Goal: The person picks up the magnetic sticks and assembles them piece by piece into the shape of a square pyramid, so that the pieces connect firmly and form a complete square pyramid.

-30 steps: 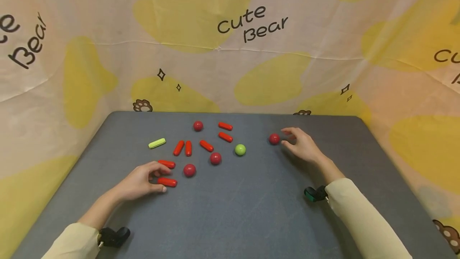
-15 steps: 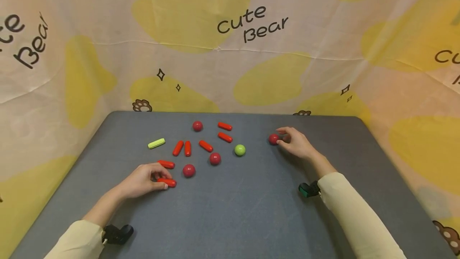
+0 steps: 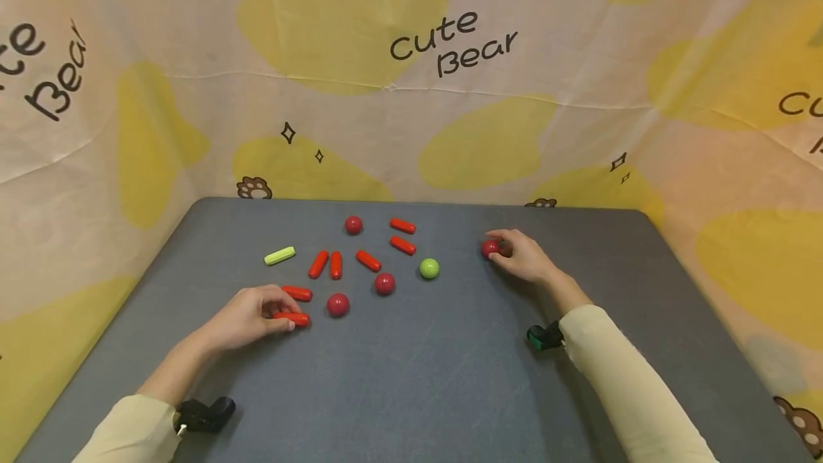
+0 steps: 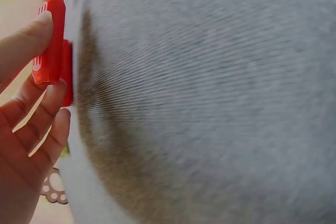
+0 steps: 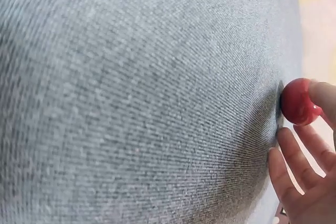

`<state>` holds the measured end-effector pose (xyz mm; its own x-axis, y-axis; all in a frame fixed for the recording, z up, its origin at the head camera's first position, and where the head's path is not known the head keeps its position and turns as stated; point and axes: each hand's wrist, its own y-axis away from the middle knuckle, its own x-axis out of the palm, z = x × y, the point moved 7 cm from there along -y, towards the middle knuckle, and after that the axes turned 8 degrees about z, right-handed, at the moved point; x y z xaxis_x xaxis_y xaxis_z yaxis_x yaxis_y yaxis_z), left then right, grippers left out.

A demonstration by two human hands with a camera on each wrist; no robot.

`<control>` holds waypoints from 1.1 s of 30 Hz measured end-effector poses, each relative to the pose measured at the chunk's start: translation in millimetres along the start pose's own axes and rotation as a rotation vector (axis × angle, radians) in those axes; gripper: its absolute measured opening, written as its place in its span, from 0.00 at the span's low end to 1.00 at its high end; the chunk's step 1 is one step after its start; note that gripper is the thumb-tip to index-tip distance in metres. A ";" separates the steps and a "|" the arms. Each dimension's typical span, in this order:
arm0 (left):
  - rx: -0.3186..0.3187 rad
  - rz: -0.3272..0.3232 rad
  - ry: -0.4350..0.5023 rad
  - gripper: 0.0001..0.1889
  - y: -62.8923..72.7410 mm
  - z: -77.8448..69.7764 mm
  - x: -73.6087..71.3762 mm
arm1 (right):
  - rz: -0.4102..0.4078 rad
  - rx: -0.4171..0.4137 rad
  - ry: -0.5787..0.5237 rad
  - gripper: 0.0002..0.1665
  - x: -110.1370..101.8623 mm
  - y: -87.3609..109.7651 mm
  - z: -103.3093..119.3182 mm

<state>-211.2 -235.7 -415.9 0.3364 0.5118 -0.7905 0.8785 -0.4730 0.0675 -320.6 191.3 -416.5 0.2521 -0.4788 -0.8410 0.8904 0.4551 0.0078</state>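
My left hand (image 3: pixel 244 319) pinches a short red rod (image 3: pixel 292 319) between thumb and fingers. In the left wrist view that rod (image 4: pixel 51 45) has pale stripes printed on it, and the thumb lies along its side. A second red rod (image 3: pixel 297 294) lies just beyond this hand. At the right, my right hand (image 3: pixel 524 257) grips a glossy red ball (image 3: pixel 490 249). The right wrist view shows the thumb pressed on this ball (image 5: pixel 298 102), the other fingers spread beside it; the ball sits at the table surface or very near it.
Several more red rods (image 3: pixel 368 261) and red balls (image 3: pixel 385 284) lie scattered on the grey table (image 3: pixel 411 377). A green ball (image 3: pixel 429 269) rests right of them, and a yellow-green rod (image 3: pixel 280 256) lies far left. A patterned cloth (image 3: pixel 360 113) hangs behind the table.
My left fingers have closed on the red rod and drawn it slightly up and left. My right hand has moved left onto the red ball and now grips it.
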 end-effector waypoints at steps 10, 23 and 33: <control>0.033 -0.081 -0.061 0.13 -2.1 -11.4 -19.2 | -0.006 -0.010 0.046 0.25 4.7 -3.6 2.2; 0.046 -0.115 -0.054 0.11 -17.8 -32.9 -24.4 | -0.009 -0.011 0.039 0.21 3.4 -1.9 4.6; 0.104 -0.121 -0.007 0.10 -38.9 -59.0 -13.3 | 0.001 -0.062 -0.016 0.21 -0.2 8.6 25.8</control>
<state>-229.9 -181.8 -372.1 0.2277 0.5650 -0.7931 0.8725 -0.4800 -0.0915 -303.2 175.9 -402.4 0.2595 -0.4902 -0.8321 0.8650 0.5011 -0.0255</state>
